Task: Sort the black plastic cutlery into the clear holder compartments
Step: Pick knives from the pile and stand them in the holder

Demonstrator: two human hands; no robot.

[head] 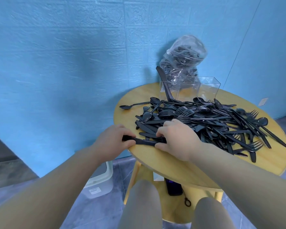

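Head view looks down on a round yellow bench [149, 162] set against a blue textured wall [64, 55]. A loose heap of black plastic cutlery [205, 123] covers most of the benchtop: forks, spoons and knives lie crossed over one another, and a single spoon [132, 105] lies apart at the heap's left edge. Behind the heap stands the clear holder [203, 87], with its compartments side by side; one black knife [163, 83] stands tilted in the leftmost compartment, its tip above the rim. Just behind the holder, against the wall, sits a clear plastic bag [183, 58] filled with more black cutlery.

At the near left edge of the bench, both hands meet on a small bundle of black knives [145, 142] that lies flat on the surface. The left hand [112, 141] holds one end of the bundle, grip narrow, thumb and fingers curled round it. The right hand [177, 141] curls over the other end, its fingers pinching the bundle against the bench; its knuckles touch the near side of the heap.

Below the bench, a dark phone-like device [173, 187] lies on a lower shelf, and a white lidded bin [99, 180] stands on the grey floor to the left.
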